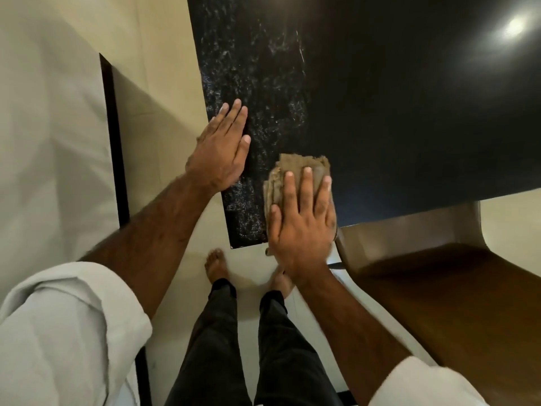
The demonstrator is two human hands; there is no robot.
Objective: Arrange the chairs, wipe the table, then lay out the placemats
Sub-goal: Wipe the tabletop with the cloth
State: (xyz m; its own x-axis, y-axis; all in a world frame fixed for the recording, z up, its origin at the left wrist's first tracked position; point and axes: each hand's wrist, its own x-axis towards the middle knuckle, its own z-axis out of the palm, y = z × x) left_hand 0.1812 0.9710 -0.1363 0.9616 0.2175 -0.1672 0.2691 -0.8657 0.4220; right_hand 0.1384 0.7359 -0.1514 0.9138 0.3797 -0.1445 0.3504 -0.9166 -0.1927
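A glossy black table (395,112) fills the upper right; its near-left strip shows whitish streaks. My right hand (303,218) lies flat with straight fingers on a folded tan cloth (298,168), pressing it onto the table near the front left corner. My left hand (222,150) rests flat, fingers together, on the table's left edge. A brown chair (433,294) with a curved back stands at the table's near side, to the right of my right arm.
A pale wall with a dark vertical trim (115,148) runs along the left. My bare feet (215,265) stand on the light tiled floor just before the table corner. A ceiling light reflects in the tabletop at the upper right.
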